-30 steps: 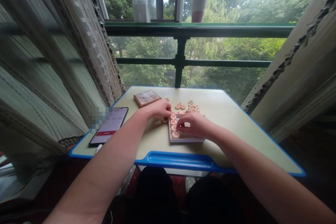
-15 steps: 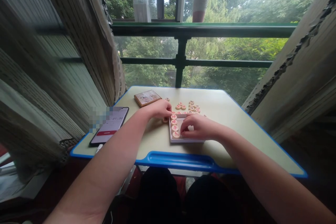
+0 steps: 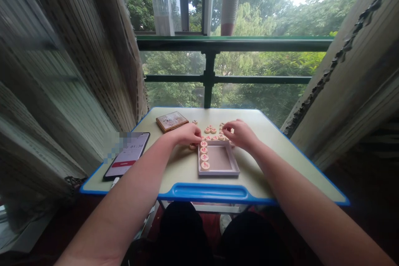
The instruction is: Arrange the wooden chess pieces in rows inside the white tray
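Observation:
A shallow white box (image 3: 235,171) lies on the table in front of me. Down its left side runs a column of several round xiangqi pieces with red characters, among them a piece (image 3: 205,166) at the near end. My left hand (image 3: 190,134) has its fingers pinched together at the box's far left corner, beside the top piece (image 3: 203,144); what they grip is hidden. Beyond the box's far right corner, my right hand (image 3: 240,134) curls its fingers down at the loose xiangqi pieces (image 3: 221,137), and whatever is between the fingertips is hidden.
Three red-marked pieces (image 3: 210,129) sit together behind the box, and a single piece (image 3: 195,122) lies farther back. A flat brown case (image 3: 172,121) is at the back left. The phone (image 3: 126,158) rests on the left. A blue trough (image 3: 210,191) lines the table's near edge.
My right hand has left the inside of the box and moved away from me to the loose pieces behind it. My left hand stays at the far left corner. The view has shifted slightly.

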Available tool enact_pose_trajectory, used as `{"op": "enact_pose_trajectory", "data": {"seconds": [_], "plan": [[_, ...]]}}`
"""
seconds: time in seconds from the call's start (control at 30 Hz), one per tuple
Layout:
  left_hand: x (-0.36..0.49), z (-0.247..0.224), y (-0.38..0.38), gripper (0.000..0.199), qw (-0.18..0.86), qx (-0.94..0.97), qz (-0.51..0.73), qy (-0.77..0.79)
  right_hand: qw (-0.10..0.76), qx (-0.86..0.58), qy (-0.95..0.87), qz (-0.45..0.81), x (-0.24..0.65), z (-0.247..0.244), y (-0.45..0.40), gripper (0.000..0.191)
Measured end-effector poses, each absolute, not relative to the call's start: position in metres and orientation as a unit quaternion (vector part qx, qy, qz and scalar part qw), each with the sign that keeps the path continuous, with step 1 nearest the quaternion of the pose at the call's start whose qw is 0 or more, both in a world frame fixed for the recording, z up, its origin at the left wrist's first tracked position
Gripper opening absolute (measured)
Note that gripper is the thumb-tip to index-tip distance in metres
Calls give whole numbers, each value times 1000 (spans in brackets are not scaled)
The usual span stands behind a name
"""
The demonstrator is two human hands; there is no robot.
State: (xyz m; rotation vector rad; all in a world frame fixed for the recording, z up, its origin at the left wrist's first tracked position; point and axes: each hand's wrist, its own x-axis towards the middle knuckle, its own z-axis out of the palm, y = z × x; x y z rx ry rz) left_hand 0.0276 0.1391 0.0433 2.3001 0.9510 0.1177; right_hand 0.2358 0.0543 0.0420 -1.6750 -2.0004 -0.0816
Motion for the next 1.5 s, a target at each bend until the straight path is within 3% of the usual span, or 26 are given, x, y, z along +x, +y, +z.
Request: {"op": "enact_pose_trajectory", "data": {"seconds": [0.23,0.57,0.77,1.13,1.27,1.5], "plan": [[30,39,144,30,211,894,121,377,218,-611,-761,-2,246,25,66,22],[32,33,147,39,182,913,115,348,216,-587,-778,48,241,28,66,23],[38,28,147,30,91,915,155,361,218,-596,-771,40,241,27,67,21],[43,27,143,35,150,913,168,341,216,-602,-767,52,243,26,68,22],[42,29,140,37,196,905,116,360,225,-618,-752,54,242,28,66,22],[42,33,139,34,167,910,59,375,213,-617,-755,55,240,29,66,16]]}}
